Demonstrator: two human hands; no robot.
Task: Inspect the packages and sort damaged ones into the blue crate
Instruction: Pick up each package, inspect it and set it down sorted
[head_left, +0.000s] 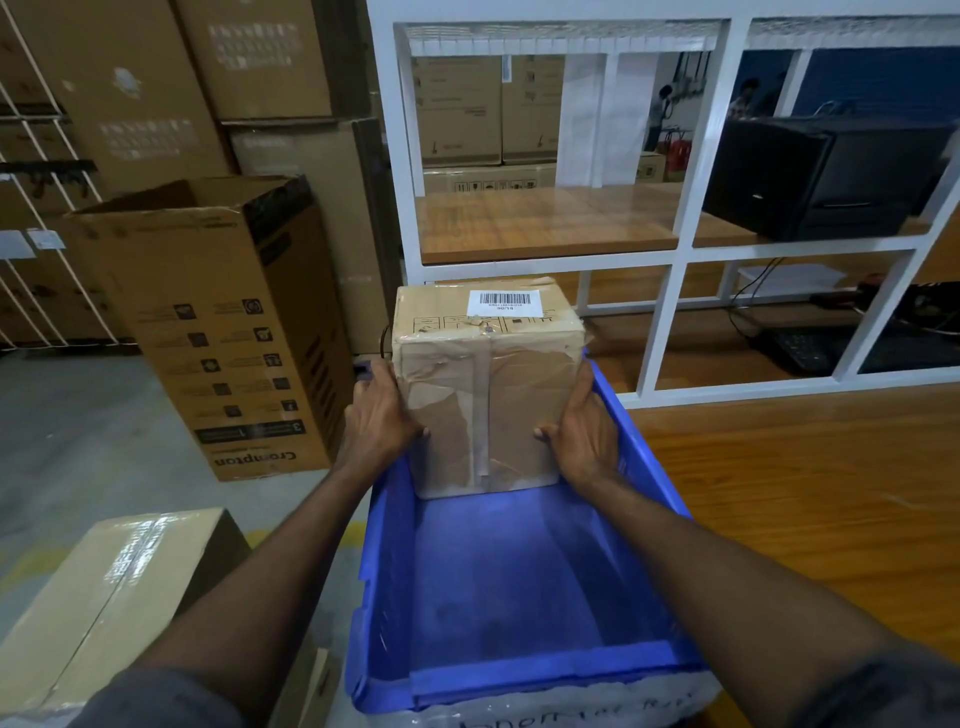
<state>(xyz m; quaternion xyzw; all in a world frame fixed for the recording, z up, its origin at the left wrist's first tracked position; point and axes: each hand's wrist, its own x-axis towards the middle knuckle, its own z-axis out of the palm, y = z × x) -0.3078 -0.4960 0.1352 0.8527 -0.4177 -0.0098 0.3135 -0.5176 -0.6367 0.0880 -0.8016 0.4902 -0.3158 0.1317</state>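
Package (485, 384) stands upright at the far end of the blue crate (644, 457), its tape wrinkled and peeling. Left hand (376, 415) and right hand (584, 428) are clamped on its opposite sides. Judgement: placement is almost complete; release remains, and a taped box (104, 587) at lower left may await inspection. A barcode label (506, 303) tops the package; its digits are illegible. The tall carton (218, 332) reads "Crompton", inverted.

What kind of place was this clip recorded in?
Most likely a warehouse or stockroom: stacked cardboard cartons along the wall, a barcoded package held over a blue crate, and a bare concrete floor.
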